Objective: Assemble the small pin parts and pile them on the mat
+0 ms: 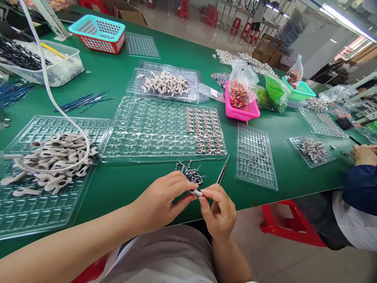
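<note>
Between my two hands, near the table's front edge, is a small white earbud shell (196,192). My left hand (166,200) pinches one end of it with thumb and fingers. The other end is between the thumb and forefinger of my right hand (218,210). Metal tweezers (224,169) stick out above my right hand, seemingly tucked in its palm. Just beyond my fingers lies a pile of small dark parts with wires (193,174). A clear plastic tray (150,127) behind it carries rows of earbud shells (207,129) at its right side.
Loose grey-white shells (55,157) heap on a left tray, a white cable (48,86) arching over them. More shells (166,83) lie behind. A pink basket (242,114) and a smaller tray (256,157) stand right. A co-worker's hand (363,154) is at far right.
</note>
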A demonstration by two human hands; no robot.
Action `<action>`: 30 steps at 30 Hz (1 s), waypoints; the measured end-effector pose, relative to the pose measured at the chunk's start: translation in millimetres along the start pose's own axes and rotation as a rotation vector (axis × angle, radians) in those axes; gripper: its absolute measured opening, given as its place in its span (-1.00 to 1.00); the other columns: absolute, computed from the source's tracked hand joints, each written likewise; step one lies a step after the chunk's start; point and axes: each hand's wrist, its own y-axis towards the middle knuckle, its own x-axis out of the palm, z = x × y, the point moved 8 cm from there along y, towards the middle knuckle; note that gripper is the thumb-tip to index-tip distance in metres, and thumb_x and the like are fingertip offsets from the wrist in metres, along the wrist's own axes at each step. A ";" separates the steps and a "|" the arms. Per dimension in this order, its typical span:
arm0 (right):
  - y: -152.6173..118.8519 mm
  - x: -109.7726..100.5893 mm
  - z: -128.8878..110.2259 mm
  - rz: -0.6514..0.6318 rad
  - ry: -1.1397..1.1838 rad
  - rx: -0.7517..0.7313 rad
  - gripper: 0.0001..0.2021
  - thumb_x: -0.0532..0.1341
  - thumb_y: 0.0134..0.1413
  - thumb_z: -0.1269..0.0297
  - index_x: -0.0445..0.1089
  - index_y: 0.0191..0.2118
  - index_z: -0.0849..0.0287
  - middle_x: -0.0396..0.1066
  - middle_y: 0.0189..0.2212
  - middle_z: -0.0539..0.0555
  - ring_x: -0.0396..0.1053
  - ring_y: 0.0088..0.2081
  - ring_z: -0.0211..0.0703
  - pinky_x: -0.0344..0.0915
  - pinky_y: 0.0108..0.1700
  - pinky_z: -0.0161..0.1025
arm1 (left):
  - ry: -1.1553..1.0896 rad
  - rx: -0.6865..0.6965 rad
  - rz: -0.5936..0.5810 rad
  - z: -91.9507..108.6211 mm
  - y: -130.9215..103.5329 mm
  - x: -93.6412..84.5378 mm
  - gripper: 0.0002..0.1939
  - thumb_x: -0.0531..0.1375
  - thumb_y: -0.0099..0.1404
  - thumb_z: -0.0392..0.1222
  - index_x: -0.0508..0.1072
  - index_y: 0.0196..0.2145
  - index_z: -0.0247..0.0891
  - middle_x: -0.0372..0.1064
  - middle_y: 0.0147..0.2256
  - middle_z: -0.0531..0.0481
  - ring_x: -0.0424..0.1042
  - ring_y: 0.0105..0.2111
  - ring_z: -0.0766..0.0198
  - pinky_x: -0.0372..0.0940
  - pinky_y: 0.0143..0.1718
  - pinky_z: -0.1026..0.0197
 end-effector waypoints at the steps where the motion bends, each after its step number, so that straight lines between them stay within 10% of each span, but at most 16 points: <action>1: -0.1 -0.1 0.0 0.002 -0.003 0.001 -0.79 0.23 0.17 0.50 0.44 -0.12 0.08 0.48 -0.35 0.05 0.43 -0.33 -0.19 0.42 -0.33 -0.22 | -0.002 0.002 0.003 0.3 0.3 -0.2 -0.80 0.18 0.37 -0.34 0.41 -0.04 -0.25 0.52 -0.33 -0.07 0.43 -0.32 0.23 0.37 -0.28 0.17; 30: -7.7 -4.8 8.4 0.009 0.163 0.046 -0.73 0.23 0.18 0.52 0.45 -0.08 0.03 0.57 -0.28 0.05 0.54 -0.24 -0.14 0.50 -0.25 -0.22 | -0.219 -0.187 -0.100 -3.3 -1.2 4.3 -0.83 0.20 0.37 -0.31 0.52 -0.11 -0.20 0.58 -0.28 0.01 0.52 -0.31 0.32 0.36 -0.26 0.32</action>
